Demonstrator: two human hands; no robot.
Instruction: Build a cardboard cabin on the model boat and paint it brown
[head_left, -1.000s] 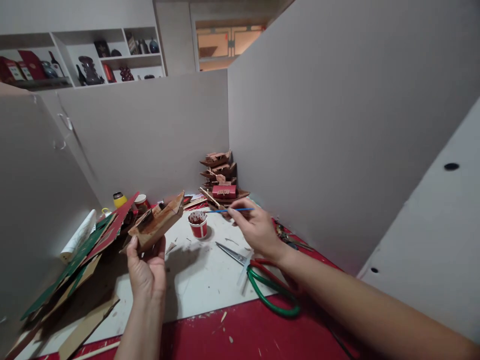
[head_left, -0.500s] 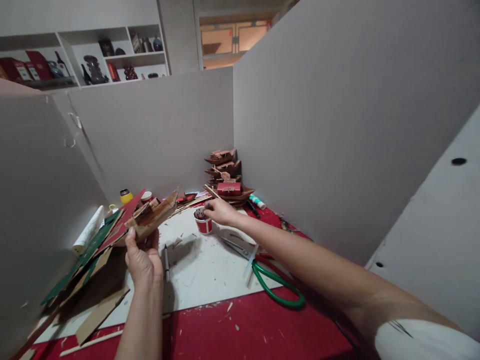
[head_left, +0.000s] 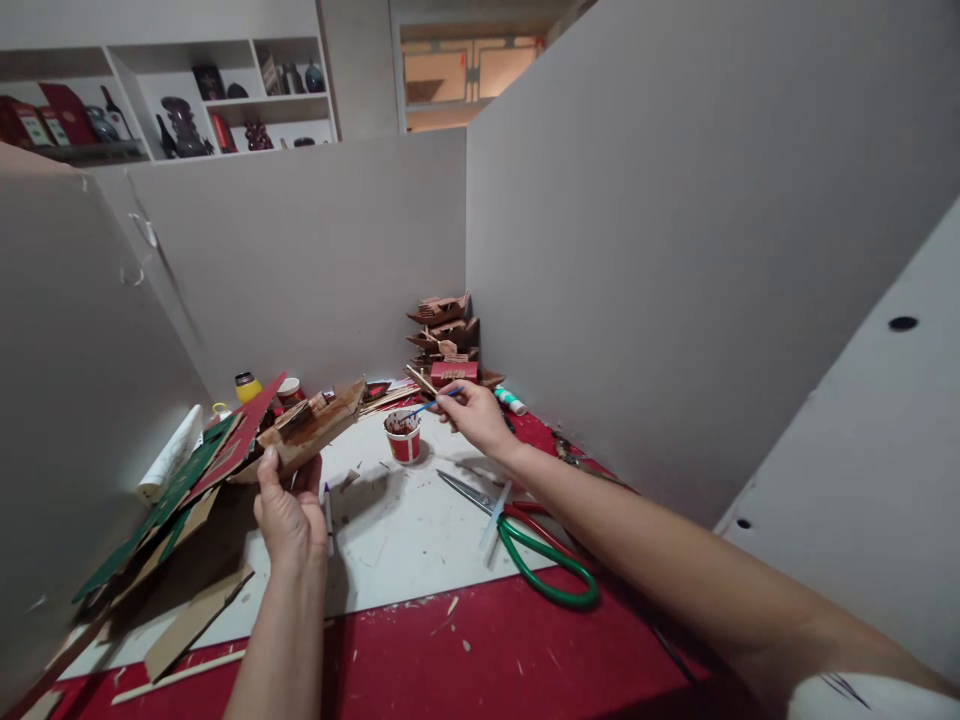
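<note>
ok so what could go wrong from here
The thin blue brush at the mouth of the stained cup could catch its rim and tip it. Dark drips might land on the white surface if the brush lifts away. The right forearm seems close to the scissors and could knock them.

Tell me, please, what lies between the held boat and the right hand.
In the head view, the red cup, with the blue stick over its mouth.
</note>
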